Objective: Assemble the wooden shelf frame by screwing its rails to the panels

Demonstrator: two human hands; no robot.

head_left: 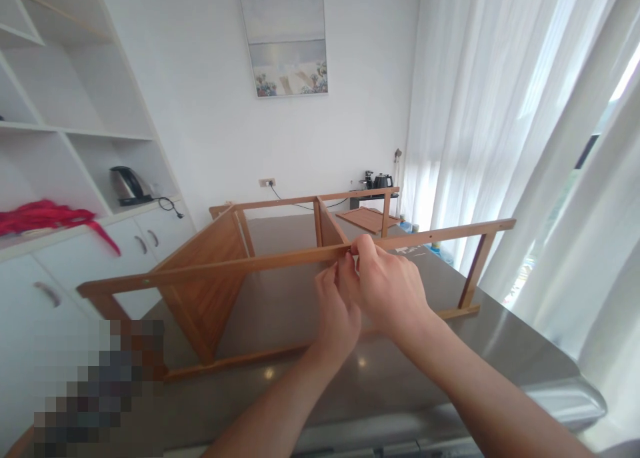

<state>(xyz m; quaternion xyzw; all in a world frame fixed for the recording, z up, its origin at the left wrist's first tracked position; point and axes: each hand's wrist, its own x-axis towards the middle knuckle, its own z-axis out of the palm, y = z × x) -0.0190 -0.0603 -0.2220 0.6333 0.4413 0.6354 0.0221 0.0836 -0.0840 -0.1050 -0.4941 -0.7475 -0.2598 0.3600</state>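
Observation:
A partly built bamboo-coloured wooden frame lies on its side on a grey metal counter. It has long thin rails and solid panels at right angles. My right hand pinches the front long rail near its middle, with fingers curled over the top. My left hand sits just beside it, its fingertips on the same rail's underside. The rail's section between my fingers is hidden. A flat slatted wooden board lies farther back on the counter, out of reach of both hands.
White cabinets and shelves stand to the left, with a steel kettle and red cloth on them. A black kettle stands at the back. White curtains hang at right. A pixelated patch covers the lower left.

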